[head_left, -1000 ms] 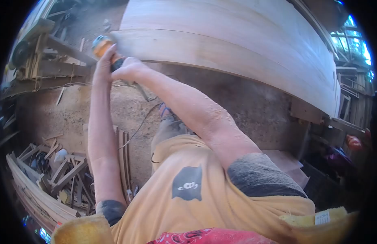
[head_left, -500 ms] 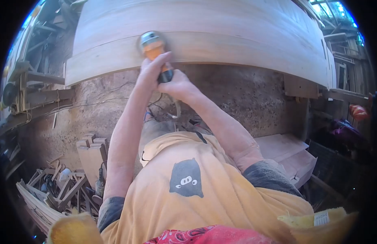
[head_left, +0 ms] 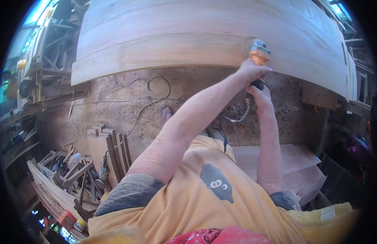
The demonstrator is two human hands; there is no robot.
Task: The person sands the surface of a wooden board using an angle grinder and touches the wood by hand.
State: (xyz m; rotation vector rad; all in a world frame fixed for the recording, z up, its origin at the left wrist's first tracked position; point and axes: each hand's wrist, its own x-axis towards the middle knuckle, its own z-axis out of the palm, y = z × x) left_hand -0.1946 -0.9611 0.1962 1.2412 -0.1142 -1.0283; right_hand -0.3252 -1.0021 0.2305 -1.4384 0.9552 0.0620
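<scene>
An angle grinder (head_left: 260,49) with a grey head and orange body rests its round disc on the near part of a wide pale wooden panel (head_left: 164,44). My left hand (head_left: 252,70) is wrapped round the orange body just behind the head. Lower down, my right hand (head_left: 261,96) grips the dark rear end, where a cord (head_left: 246,112) hangs down. The disc is blurred and partly hidden behind the head. A seam between boards runs along the panel close to the disc.
Dark cables (head_left: 156,99) lie across the dirt floor near my foot (head_left: 167,113). Upright boards (head_left: 103,148) stand at lower left, beside another power tool (head_left: 103,168) and a heap of scrap wood (head_left: 68,175). Wide planks (head_left: 292,156) lie at right.
Both hands have carried the angle grinder a long way to the right along the panel's near edge. My arms now reach right, and the floor cables and a foot have come into view.
</scene>
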